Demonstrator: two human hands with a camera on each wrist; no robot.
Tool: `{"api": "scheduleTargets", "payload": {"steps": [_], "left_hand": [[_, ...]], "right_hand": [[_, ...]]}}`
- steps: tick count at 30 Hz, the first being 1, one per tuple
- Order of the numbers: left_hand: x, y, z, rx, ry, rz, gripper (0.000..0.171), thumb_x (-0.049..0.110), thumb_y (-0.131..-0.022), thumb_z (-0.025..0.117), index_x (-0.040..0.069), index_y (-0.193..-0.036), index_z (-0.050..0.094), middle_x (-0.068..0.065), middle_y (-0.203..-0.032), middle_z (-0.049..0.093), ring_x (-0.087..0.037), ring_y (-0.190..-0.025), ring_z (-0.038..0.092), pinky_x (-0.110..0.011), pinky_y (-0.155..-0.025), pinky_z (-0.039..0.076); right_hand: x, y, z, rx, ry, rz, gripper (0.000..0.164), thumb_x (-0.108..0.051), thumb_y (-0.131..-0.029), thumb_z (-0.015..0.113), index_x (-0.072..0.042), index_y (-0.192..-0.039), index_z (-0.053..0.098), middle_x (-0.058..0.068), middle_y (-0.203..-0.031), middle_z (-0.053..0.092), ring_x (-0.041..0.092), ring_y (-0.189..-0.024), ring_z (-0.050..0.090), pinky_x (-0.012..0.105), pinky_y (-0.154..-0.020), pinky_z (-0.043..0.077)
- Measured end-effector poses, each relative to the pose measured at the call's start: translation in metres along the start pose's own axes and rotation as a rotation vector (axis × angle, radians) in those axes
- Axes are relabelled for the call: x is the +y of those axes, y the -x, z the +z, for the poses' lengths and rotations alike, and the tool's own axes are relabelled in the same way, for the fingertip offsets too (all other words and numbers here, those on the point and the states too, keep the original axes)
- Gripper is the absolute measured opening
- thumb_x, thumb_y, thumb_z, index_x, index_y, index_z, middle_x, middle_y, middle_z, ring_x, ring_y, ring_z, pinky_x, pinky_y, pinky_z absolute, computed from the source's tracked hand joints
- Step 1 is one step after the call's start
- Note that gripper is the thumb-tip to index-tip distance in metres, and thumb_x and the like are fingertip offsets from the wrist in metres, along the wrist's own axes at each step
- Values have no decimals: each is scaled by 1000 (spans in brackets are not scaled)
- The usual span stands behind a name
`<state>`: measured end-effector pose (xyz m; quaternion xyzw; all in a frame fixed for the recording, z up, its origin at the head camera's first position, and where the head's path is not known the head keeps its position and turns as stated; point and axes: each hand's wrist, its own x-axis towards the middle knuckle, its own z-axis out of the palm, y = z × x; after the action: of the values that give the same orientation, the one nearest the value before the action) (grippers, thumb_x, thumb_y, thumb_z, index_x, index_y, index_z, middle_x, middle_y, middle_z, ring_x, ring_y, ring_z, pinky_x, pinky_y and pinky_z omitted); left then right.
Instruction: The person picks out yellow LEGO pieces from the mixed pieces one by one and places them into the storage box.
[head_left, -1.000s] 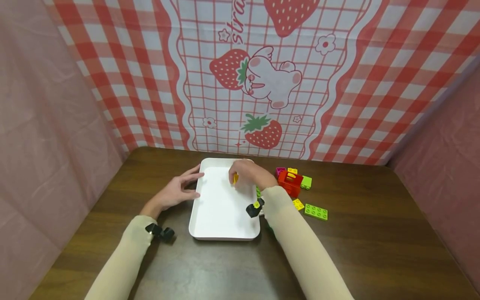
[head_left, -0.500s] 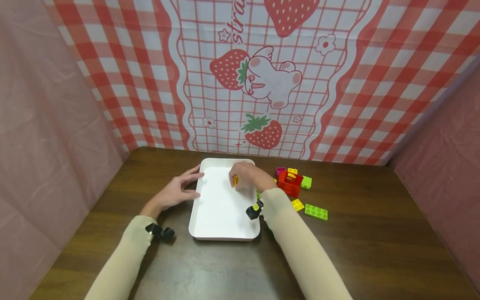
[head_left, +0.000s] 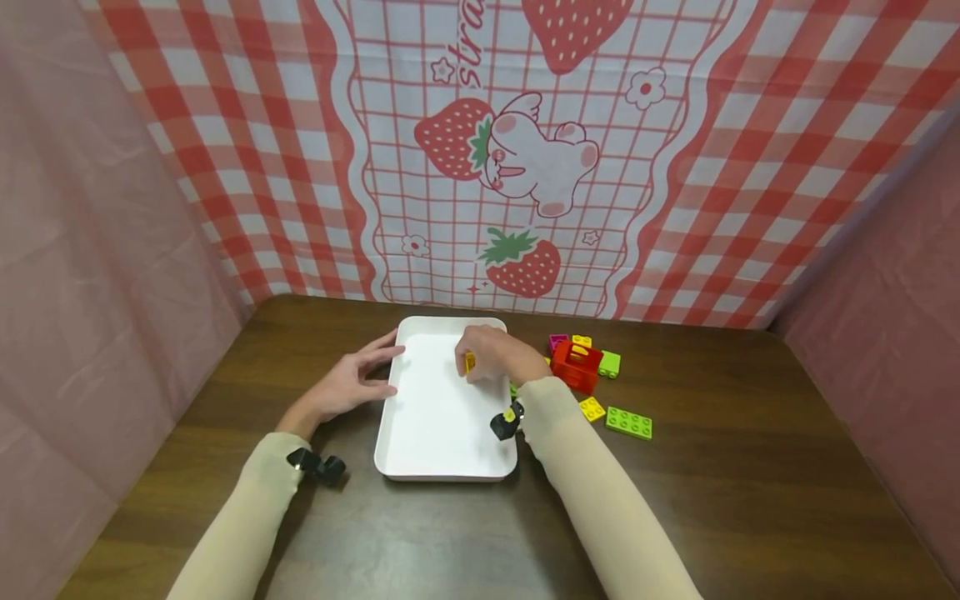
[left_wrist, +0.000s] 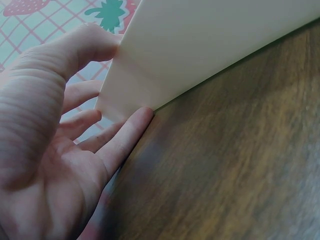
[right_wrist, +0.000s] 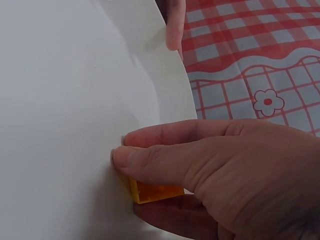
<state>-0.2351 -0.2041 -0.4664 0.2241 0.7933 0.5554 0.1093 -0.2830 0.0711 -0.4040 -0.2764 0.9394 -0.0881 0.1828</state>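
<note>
My right hand [head_left: 495, 354] pinches a yellow toy brick [right_wrist: 157, 193] between thumb and fingers, low over the floor of a white rectangular tray [head_left: 438, 433]. In the right wrist view the brick's hollow underside faces the camera, and the fingers hide much of the rest. At the tray's left side, my left hand [head_left: 347, 383] has its fingers spread, fingertips against the rim and outer wall. The left wrist view shows the thumb [left_wrist: 95, 45] at the rim and another finger [left_wrist: 131, 131] reaching down by the base.
Right of the tray lie a red brick piece with a handle [head_left: 576, 368], a long green brick [head_left: 629, 422], a yellow brick [head_left: 592, 408], a smaller green brick [head_left: 610, 364] and a magenta brick [head_left: 557, 342]. The wooden table [head_left: 735, 467] meets a checked cloth [head_left: 315, 167] at the back.
Everything has shifted slightly left in the head view. My right hand has come a little nearer me within the tray, still pinching the yellow brick; the left hand has stayed at the rim.
</note>
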Motion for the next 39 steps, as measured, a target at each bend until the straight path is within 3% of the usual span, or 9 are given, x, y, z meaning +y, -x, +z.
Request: {"api": "scheduleTargets", "payload": {"steps": [5,20,32,39], "left_hand": [[1,0,0,3,-3,6,70,7,-86,77,4,-149,46,-6,-170,16,-33,-148,31,-52,-104,46],[0,0,0,-3,4,3,69,6,-87,76,4,-149,46,-4,-170,16,-31,-149,28,-50,-104,46],[1,1,1,-9,1,27,69,6,-87,76,2,-148,46,-9,-170,15,-36,-147,31,-51,-102,49],[3,1,1,-6,8,22,68,5,-87,76,2,-148,46,-8,-170,15,-34,-147,31,-52,-103,47]], "right_hand": [[-1,3,-1,2,-15,13,6,-19,-84,81,-22,-84,75,-2,-107,61,20,-101,52,39,-91,51],[-2,4,1,8,11,4,5,-21,-84,81,-22,-85,75,-2,-106,60,20,-99,52,36,-87,51],[-9,10,-4,-46,-12,41,21,-25,-85,80,-25,-104,72,-1,-116,58,22,-105,50,41,-98,50],[-10,12,-5,-57,-15,58,18,-25,-87,78,-27,-104,74,-2,-115,58,21,-106,50,41,-99,50]]}}
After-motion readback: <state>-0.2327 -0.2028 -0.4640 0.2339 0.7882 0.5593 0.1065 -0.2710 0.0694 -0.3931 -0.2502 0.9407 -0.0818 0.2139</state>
